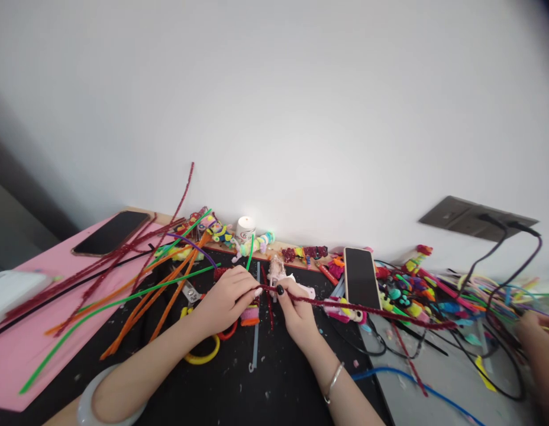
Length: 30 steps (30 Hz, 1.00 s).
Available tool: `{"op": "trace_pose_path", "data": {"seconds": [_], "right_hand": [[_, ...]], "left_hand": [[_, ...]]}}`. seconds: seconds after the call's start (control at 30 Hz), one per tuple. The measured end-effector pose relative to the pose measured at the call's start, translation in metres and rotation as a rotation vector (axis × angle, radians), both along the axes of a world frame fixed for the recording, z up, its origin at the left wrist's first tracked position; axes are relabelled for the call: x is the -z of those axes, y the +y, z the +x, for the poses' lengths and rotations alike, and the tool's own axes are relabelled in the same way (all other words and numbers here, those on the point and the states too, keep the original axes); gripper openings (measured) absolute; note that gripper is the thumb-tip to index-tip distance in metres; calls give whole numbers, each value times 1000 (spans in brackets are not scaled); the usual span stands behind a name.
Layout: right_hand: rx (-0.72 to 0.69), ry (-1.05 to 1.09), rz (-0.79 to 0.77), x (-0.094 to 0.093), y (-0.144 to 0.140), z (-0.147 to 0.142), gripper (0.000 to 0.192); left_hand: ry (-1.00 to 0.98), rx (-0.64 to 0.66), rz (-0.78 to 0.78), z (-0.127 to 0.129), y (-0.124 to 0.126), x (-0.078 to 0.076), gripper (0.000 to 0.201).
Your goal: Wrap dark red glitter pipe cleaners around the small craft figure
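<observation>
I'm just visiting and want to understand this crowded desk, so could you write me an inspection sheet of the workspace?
Surface: black mat in front, pink sheet at left, grey surface at right.
Work in hand: dark red fuzzy stem, stretching rightward from the hands.
Hands: left hand and right hand hold the stem near each other in their fingers.
Clutter: scissors by the left forearm, loose orange stems, two phones, paper cup, small fuzzy figures.
Cables: two dark cables run from the wall socket into the pile at right.
Surroundings: pale wall behind; another person's hand at the right edge, blurred.
</observation>
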State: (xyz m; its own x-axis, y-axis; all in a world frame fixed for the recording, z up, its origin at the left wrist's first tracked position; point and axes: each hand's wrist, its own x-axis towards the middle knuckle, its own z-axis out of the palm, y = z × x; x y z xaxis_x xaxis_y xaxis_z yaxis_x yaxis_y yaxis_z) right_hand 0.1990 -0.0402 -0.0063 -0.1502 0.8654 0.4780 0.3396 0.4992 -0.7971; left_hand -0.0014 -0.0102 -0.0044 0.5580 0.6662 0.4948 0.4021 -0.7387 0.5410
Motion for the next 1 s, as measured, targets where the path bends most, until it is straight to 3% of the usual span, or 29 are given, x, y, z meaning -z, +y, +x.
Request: {"op": "trace_pose_path", "data": {"seconds": [1.0], "right_hand": [[38,-148,115,1,-5,-1,22]], "left_hand": [[18,-53,49,2,-3,-1,24]]}}
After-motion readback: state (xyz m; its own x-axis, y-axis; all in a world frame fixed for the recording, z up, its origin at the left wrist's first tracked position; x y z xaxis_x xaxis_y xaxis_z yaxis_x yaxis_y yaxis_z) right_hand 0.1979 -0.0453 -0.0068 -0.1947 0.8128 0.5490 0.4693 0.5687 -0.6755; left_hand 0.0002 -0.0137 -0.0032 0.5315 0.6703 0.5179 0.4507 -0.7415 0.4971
